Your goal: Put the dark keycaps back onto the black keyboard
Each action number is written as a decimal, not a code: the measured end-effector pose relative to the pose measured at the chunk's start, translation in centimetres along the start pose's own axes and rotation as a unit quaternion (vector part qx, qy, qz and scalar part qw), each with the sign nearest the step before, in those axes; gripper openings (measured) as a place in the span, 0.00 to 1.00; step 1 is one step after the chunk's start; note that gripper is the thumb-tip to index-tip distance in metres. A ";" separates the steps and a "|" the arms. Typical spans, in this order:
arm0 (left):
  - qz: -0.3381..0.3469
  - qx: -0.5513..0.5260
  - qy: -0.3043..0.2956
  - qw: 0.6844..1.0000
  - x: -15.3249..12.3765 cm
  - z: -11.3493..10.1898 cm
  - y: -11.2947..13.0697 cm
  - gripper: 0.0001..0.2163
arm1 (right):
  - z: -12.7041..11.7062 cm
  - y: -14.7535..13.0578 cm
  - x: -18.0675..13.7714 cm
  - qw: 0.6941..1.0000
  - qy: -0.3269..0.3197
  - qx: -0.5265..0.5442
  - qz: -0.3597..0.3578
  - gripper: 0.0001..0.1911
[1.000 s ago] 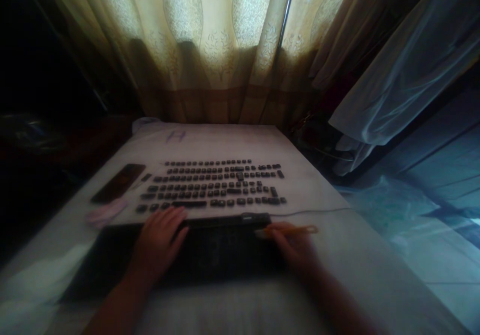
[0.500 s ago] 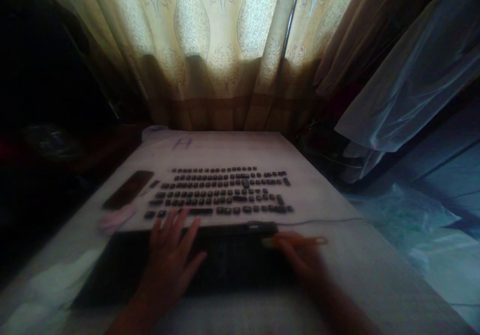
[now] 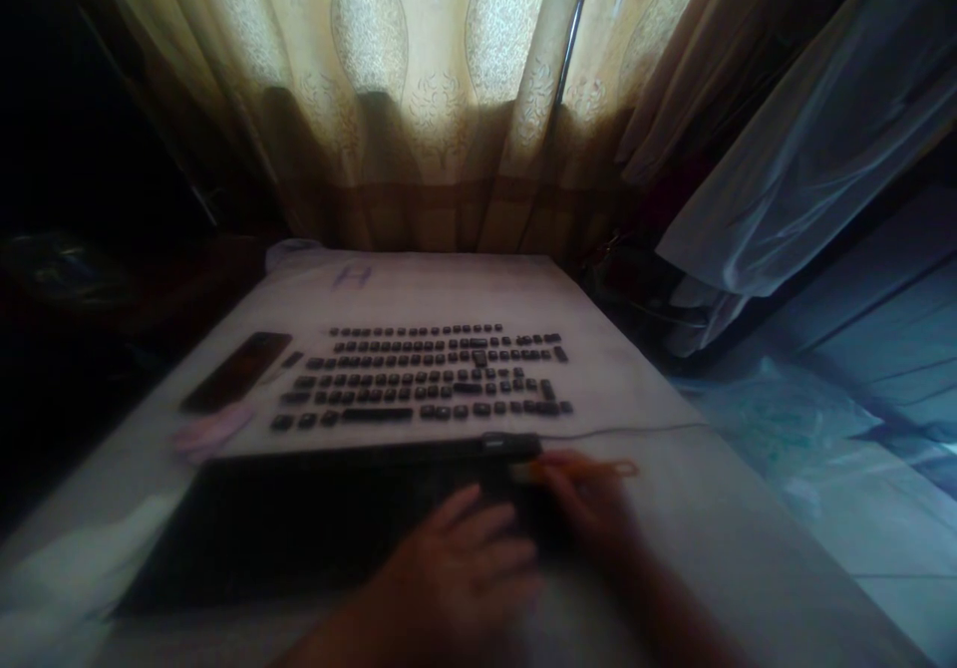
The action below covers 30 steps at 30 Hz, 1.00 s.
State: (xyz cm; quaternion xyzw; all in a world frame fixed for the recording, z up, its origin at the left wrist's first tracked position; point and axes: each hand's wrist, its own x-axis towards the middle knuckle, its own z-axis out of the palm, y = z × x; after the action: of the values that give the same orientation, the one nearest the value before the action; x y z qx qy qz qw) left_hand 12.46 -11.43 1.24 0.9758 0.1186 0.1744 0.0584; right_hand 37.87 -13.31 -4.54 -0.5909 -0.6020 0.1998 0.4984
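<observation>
A black keyboard base lies on the table, with its loose keycaps set out in rows behind it. My right hand grips a small brush by its orange handle, and the pale tip points left at the base's upper right part. Over the right part of the base rests my left hand, fingers stretched out and slightly blurred, holding nothing. Whether its fingertips touch the base I cannot tell.
Left of the keycaps lie a dark phone and a pink cloth-like item. A whitish crumpled item sits at the left front. A cable runs right from the base. Curtains hang behind the table.
My left hand has moved right and nearer, from the base's left-middle part to its right part. The right hand still holds the brush near the upper right. The view has shifted slightly.
</observation>
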 end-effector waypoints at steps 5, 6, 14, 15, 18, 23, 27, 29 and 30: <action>-0.121 0.040 -0.063 0.990 0.1 2.0 -0.9 0.33 | -0.2 -0.6 0.1 0.999 0.038 -0.006 -0.020 0.07; -0.157 0.047 -0.053 0.985 -0.2 1.9 -1.8 0.36 | -0.2 -0.7 0.1 0.999 0.050 -0.006 -0.020 0.07; -0.201 0.079 -0.018 0.976 -2.1 2.7 -4.8 0.34 | 0.0 -0.9 0.1 0.998 0.040 -0.013 -0.037 0.06; -0.200 0.083 -0.014 0.976 -2.2 2.8 -4.7 0.33 | 0.1 -0.9 0.1 0.998 0.045 -0.011 -0.042 0.06; -0.197 0.096 -0.007 0.976 -2.2 2.9 -4.6 0.33 | 0.1 -1.3 0.1 0.998 0.039 -0.007 -0.046 0.05; -0.192 0.110 0.002 0.975 -2.3 3.0 -4.7 0.32 | 0.0 -1.8 0.0 0.998 -0.019 -0.013 -0.051 0.06; -0.185 0.103 0.022 0.977 -2.4 3.1 -4.8 0.32 | 0.3 -1.6 -0.4 0.999 -0.020 0.011 -0.043 0.07; -0.183 0.104 0.026 0.977 -2.4 3.2 -4.9 0.32 | 0.4 -1.4 -0.5 0.999 -0.014 0.030 -0.039 0.07; -0.182 0.106 0.026 0.977 -2.5 3.3 -4.9 0.33 | 0.4 -1.3 -0.5 0.999 -0.004 0.034 -0.037 0.07</action>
State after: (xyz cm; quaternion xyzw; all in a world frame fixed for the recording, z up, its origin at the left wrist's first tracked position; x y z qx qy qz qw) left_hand 10.33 -7.57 -3.36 0.9335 0.3138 0.1727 -0.0173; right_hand 36.75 -13.95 -3.78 -0.5506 -0.6179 0.2039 0.5229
